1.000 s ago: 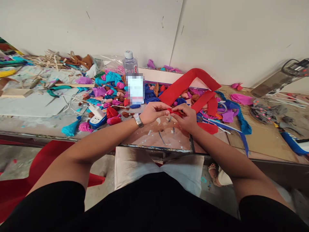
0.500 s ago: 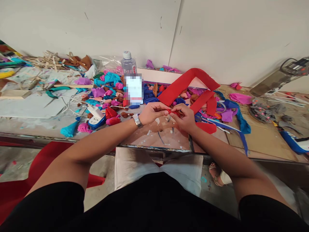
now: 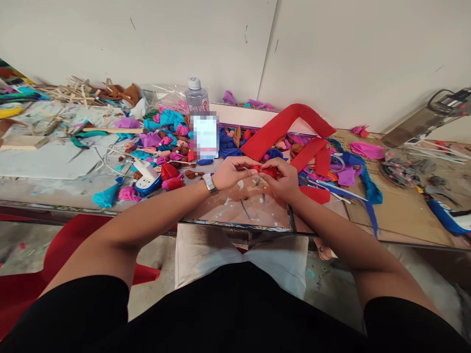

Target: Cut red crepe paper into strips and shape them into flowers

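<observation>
Above the table's front part, my left hand [image 3: 232, 173] and my right hand [image 3: 282, 180] meet fingertip to fingertip. Between them is a small gathered piece of red fabric [image 3: 269, 171], pinched by the thumb and fingers of both hands. Part of it is hidden by my right fingers. A long red fabric strip [image 3: 274, 128] lies folded behind my hands, over a heap of coloured fabric pieces. Another red piece [image 3: 314, 194] lies beside my right wrist.
A phone [image 3: 205, 137] stands before a plastic bottle [image 3: 197, 95]. Left are a blue-white power socket [image 3: 147, 184], green-handled pliers [image 3: 79, 142] and wooden sticks [image 3: 83, 93]. Right are cardboard [image 3: 397, 215] and a blue strip [image 3: 371, 215]. Below the table, a person's foot [image 3: 324, 250] shows.
More of the small red fabric shows between my hands, and my right hand has shifted slightly. The person's foot under the table has moved back, now mostly hidden.
</observation>
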`<action>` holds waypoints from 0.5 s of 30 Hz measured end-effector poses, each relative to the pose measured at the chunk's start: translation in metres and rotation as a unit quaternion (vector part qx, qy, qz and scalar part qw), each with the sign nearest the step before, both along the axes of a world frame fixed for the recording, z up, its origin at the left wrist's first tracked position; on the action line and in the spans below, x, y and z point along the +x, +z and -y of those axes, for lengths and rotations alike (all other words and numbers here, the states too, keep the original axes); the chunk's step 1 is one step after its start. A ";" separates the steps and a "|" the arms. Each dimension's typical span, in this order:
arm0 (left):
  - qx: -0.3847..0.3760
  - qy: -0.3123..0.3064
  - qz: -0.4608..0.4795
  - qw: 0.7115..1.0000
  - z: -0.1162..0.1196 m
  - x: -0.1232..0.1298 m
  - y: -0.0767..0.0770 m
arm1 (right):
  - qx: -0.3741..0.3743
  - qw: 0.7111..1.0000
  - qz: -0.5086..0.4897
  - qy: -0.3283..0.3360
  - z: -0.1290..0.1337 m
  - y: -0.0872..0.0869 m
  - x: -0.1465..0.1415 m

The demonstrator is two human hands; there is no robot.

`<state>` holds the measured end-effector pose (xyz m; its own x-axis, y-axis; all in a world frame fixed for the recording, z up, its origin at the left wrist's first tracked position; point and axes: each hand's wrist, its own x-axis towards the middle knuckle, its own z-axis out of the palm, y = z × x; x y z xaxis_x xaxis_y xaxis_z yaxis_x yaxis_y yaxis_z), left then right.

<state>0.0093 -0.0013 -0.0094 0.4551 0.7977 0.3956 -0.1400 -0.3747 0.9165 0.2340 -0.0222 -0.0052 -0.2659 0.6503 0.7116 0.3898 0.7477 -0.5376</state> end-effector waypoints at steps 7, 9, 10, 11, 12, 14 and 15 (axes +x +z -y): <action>0.009 0.005 0.005 1.000 0.000 0.001 0.001 | 0.050 0.999 0.013 0.013 0.001 0.003 0.001; 0.013 -0.007 0.001 1.000 0.002 0.001 0.002 | 0.055 0.998 0.014 0.000 0.000 0.003 0.001; 0.015 -0.010 -0.001 1.000 0.003 0.001 0.003 | 0.054 0.998 0.015 -0.008 0.000 0.003 0.001; 0.016 -0.010 -0.004 1.000 0.003 0.001 0.004 | 0.051 0.998 0.016 -0.014 -0.001 0.003 0.001; 0.018 -0.008 -0.008 1.000 0.004 0.001 0.004 | 0.047 0.999 0.016 -0.018 -0.001 0.003 0.001; 0.020 0.000 -0.019 1.000 0.004 0.000 0.004 | 0.042 0.999 0.013 -0.016 -0.001 0.002 0.001; 0.021 0.004 -0.023 1.000 0.003 0.000 0.004 | 0.042 0.999 0.013 -0.012 -0.001 0.001 0.001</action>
<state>0.0093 -0.0047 -0.0054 0.4673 0.7849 0.4070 -0.0950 -0.4131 0.9057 0.2349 -0.0208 -0.0042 -0.2692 0.5958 0.7567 0.4217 0.7793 -0.4636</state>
